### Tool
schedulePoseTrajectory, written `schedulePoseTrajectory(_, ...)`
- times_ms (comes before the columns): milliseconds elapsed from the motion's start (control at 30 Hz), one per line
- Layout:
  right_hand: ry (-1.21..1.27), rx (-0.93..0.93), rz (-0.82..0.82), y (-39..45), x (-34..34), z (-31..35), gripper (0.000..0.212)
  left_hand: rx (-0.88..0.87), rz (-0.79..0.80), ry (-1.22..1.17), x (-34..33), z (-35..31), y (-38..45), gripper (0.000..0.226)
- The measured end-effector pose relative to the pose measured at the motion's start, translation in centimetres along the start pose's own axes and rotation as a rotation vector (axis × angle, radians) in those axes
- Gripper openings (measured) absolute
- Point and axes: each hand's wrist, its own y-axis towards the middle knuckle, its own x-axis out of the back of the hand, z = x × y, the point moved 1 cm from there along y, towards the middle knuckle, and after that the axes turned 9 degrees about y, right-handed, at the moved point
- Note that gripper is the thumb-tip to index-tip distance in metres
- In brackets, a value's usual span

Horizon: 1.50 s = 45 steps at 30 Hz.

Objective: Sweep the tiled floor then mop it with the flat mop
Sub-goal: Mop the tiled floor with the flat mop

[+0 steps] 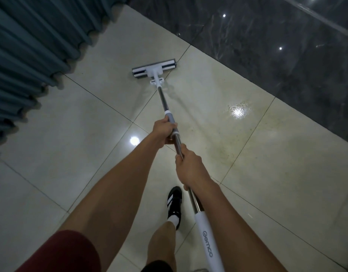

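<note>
The flat mop [170, 112] was gripped by both hands: the left hand [164, 132] curled around its grey collar, the right hand [188, 165] closed around the steel shaft.

I can read just one word from here — "Gemco", in grey letters running lengthwise down the white upper sleeve of the flat mop handle [206, 240], near the bottom of the head view. The black shoe [174, 203] carries white stripes but no lettering I can make out — nothing else is legible.
</note>
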Motion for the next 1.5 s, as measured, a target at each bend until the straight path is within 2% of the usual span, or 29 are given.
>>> schedulePoseTrajectory(133,-0.030,0.002,-0.012,-2.2,-1.0,-2.3,0.040,0.011,-0.004,0.042,-0.9,2.6,-1.9,0.013)
schedulePoseTrajectory(300,-0.018,-0.014,-0.015,-7.3,-2.2,-7.2,0.037,0.034,0.007,0.107,-2.9,8.0,-5.9,0.019)
schedulePoseTrajectory(600,0.077,-0.051,-0.017,-21.5,-5.7,-19.9,0.032,0.027,0.048,0.086,-7.9,23.2,-16.8,0.010)
schedulePoseTrajectory(767,0.054,-0.073,0.022,-29.2,-7.8,-27.8,0.039,0.028,0.037,0.142,-10.7,32.5,-22.6,0.022)
schedulePoseTrajectory(933,0.081,-0.080,0.015,-35.3,-10.4,-32.7,0.036,0.056,0.059,0.181,-11.5,39.3,-27.3,0.028)
schedulePoseTrajectory(1300,0.136,-0.106,-0.054,-41.3,-18.0,-35.7,0.039,0.069,0.130,0.271,-8.2,46.1,-31.1,0.034)
schedulePoseTrajectory(1500,0.198,-0.162,-0.078,-43.4,-22.3,-35.3,0.042,0.045,0.146,0.316,-5.3,48.4,-31.9,0.023)
